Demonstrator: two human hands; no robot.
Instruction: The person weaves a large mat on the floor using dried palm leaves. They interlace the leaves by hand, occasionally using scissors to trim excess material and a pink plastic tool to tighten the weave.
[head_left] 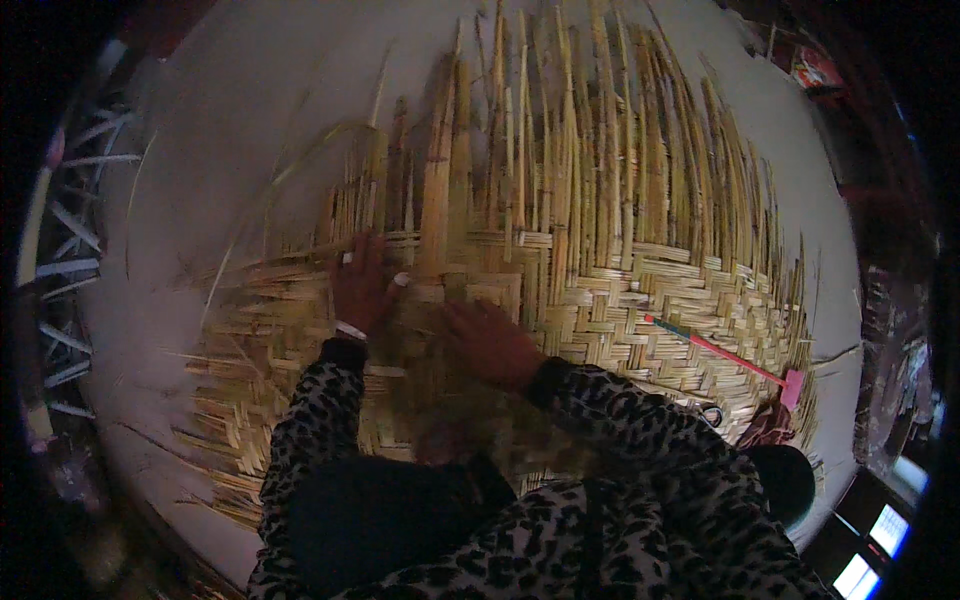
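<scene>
A large woven mat of pale yellow bamboo strips (600, 290) lies flat on a light floor, with long loose strips (600, 130) fanning away from its woven part. My left hand (362, 285) rests on the weave near its left middle, fingers spread and pressing on the strips. My right hand (490, 340) lies flat on the mat just right of it, fingers pointing left toward the same spot. Both sleeves are leopard-patterned. Neither hand clearly grips a strip.
A thin pink and teal stick-like tool (725, 352) lies on the mat at the right. A dark red cloth (765, 425) and a small ring (712, 412) sit near its right edge. Lit screens (880, 545) glow at the lower right. The light floor (250, 100) surrounds the mat.
</scene>
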